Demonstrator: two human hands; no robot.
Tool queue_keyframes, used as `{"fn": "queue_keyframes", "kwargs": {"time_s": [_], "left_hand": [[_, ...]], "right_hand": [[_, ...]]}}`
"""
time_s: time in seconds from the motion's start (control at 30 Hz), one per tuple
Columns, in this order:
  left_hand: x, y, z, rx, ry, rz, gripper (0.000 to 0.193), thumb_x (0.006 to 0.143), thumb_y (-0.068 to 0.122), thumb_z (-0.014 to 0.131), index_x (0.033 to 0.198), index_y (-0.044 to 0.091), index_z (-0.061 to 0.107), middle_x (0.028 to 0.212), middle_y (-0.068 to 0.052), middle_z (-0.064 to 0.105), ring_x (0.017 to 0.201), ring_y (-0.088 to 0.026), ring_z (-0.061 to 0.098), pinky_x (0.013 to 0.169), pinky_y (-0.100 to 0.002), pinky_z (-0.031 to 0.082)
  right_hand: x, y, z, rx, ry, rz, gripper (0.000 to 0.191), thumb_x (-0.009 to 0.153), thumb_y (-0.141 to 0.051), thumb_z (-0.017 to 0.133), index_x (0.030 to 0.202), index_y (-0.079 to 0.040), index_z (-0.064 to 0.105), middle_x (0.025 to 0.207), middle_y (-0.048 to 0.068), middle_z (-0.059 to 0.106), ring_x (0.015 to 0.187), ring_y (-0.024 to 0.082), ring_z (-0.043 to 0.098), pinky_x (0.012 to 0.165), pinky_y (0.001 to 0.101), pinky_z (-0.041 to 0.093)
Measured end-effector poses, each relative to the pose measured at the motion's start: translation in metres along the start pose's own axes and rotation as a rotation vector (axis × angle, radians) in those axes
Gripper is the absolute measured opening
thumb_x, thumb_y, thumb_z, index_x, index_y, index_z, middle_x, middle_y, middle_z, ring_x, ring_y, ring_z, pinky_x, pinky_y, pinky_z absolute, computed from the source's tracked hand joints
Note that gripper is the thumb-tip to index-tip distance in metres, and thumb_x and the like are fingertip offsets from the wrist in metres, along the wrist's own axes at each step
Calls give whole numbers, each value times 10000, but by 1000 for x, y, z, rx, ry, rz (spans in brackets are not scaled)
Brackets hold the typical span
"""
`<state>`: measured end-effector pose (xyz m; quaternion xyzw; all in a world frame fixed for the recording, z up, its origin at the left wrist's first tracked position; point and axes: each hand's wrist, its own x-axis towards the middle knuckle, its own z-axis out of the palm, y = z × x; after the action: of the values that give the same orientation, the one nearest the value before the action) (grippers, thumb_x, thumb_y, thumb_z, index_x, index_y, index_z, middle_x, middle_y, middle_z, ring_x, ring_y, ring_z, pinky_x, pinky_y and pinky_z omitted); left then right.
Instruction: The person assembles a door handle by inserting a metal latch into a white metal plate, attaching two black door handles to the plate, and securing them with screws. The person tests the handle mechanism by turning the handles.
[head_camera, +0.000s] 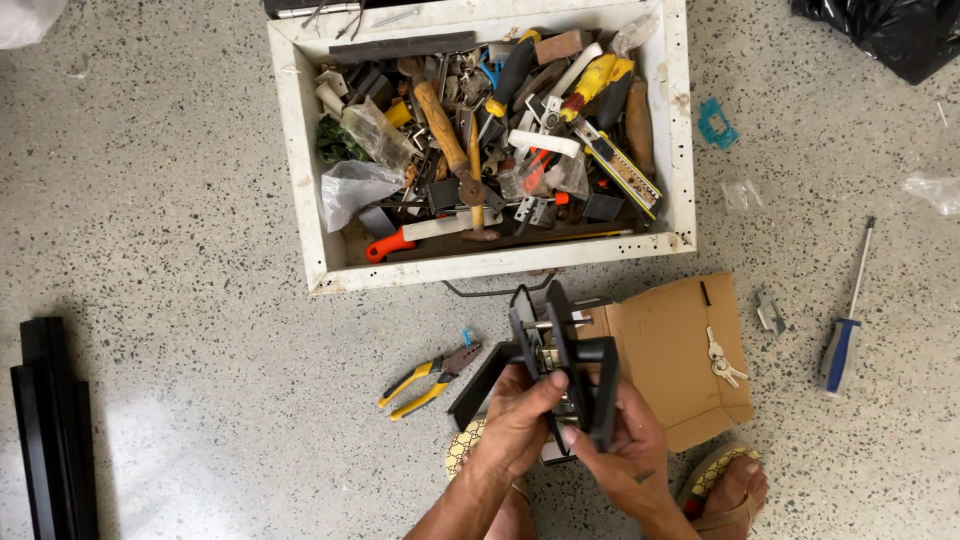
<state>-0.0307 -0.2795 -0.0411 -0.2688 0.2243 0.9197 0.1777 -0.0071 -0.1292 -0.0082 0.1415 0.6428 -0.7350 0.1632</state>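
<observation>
— Black metal, is that what both hands are on?

— Yes. A black door handle set (560, 365), two plates with levers sticking out sideways and pale lock parts between them. It is held above the speckled floor (180, 250), just in front of the white toolbox (300, 150).

— How are the hands placed?

— The left hand (520, 420) is closed around the lower near side of the set, thumb up against the plate. The right hand (625, 445) grips the right-hand plate from below, fingers wrapped on its edge.

— What lies around them?

— Just right of the set, an opened cardboard box (680, 370) with a bunch of keys (722, 365) on its flap. To the left, yellow-handled pliers (430, 375) on the floor. Well off to the right, a blue-handled screwdriver (845, 320). The toolbox is crammed with hammers, a utility knife, and plastic bags.

— Anything else?

— A sandalled foot (730, 490) at the bottom right, and black bars (50, 430) at the far left.
</observation>
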Motion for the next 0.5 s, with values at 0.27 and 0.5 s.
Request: {"fn": "queue_keyframes", "kwargs": {"time_s": [0.27, 0.5], "left_hand": [[15, -19, -29, 48, -119, 64, 644, 824, 69, 837, 1405, 1, 568, 1225, -210, 748, 1001, -264, 764, 857, -363, 650], [16, -19, -30, 56, -139, 125, 449, 891, 61, 823, 1281, -5, 611, 1053, -193, 730, 916, -303, 725, 787, -407, 610]], "right_hand": [[14, -34, 5, -667, -104, -348, 619, 718, -97, 858, 1276, 7, 611, 1279, 148, 606, 1144, 295, 619, 930, 353, 497], [97, -45, -83, -494, 341, -281, 212, 953, -93, 725, 1157, -41, 697, 1051, 91, 699, 912, 139, 656, 824, 294, 539]]}}
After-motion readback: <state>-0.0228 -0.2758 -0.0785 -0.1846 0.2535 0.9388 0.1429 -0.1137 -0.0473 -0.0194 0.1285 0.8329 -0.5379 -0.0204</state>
